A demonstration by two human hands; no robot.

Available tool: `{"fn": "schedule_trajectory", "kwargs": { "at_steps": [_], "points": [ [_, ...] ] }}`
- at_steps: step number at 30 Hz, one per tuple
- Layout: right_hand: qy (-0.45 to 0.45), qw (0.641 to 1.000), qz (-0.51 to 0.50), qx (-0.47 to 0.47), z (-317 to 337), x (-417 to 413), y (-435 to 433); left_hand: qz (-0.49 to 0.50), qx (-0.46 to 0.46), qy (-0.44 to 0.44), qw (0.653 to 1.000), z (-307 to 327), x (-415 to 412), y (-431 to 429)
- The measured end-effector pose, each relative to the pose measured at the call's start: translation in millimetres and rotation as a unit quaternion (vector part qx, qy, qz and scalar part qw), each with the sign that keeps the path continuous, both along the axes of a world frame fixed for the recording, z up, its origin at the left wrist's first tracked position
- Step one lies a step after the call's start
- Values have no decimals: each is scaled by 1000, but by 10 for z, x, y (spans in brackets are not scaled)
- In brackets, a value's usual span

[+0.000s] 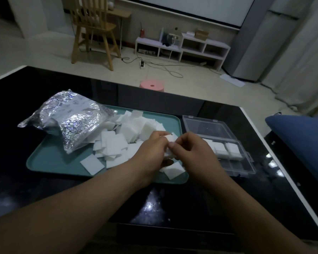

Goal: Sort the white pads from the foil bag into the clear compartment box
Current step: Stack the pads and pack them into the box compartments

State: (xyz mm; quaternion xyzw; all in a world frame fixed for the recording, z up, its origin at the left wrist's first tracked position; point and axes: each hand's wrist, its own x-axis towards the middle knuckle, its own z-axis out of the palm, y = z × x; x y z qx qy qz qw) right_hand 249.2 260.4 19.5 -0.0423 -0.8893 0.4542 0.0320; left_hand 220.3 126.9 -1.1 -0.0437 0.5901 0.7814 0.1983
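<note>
A crinkled foil bag (70, 118) lies on the left of a teal tray (44, 158). Loose white pads (125, 138) are heaped over the tray's middle and right. My left hand (149, 151) and my right hand (191, 153) meet over the tray's right side, both gripping one small stack of white pads (169, 142) between their fingers. Right of the tray lies the clear compartment box (244, 165) with its lid (207, 127) open away from me. Stacks of pads (220, 147) fill its far row of compartments. My right hand hides the box's left end.
The tray and box sit on a glossy black table (173, 204) with a white edge on the right. A blue cushion (305, 143) lies past that edge. Beyond the table stand a pink stool (151, 86), a wooden chair (92, 32) and low white shelves (184, 46).
</note>
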Motion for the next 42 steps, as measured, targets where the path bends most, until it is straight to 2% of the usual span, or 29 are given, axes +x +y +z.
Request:
{"fn": "schedule_trajectory", "kwargs": {
  "at_steps": [5,8,10,13,16,18,25,29,32,37,42],
  "points": [
    [-23,999,-33,0,85,-50,248,-14,-80,80,993,4,-53,204],
    [-10,996,-82,-45,178,-128,567,4,-164,188,968,10,-140,309],
    [-4,992,-116,-52,194,-152,827,-7,-250,272,929,-17,-173,377],
    [-60,990,-127,-20,65,-155,1097,-97,-373,352,853,-176,-155,481],
    [-95,989,-108,38,-116,-157,1144,-170,-467,385,777,-334,-83,531],
    [-102,988,-89,76,-185,-164,1124,-171,-493,389,759,-363,-54,548],
    [-141,983,-70,93,-222,-267,1095,-143,-505,405,749,-411,-34,612],
    [-172,976,-63,114,-257,-333,1074,-135,-497,401,758,-450,-45,623],
    [-184,967,-66,166,-344,-351,1076,-138,-490,402,761,-450,-36,611],
    [-128,960,-92,231,-426,-292,1039,-109,-474,401,777,-349,-109,493],
    [9,975,-117,189,-305,-266,890,-63,-454,398,795,-162,-213,130]
  ]
}}
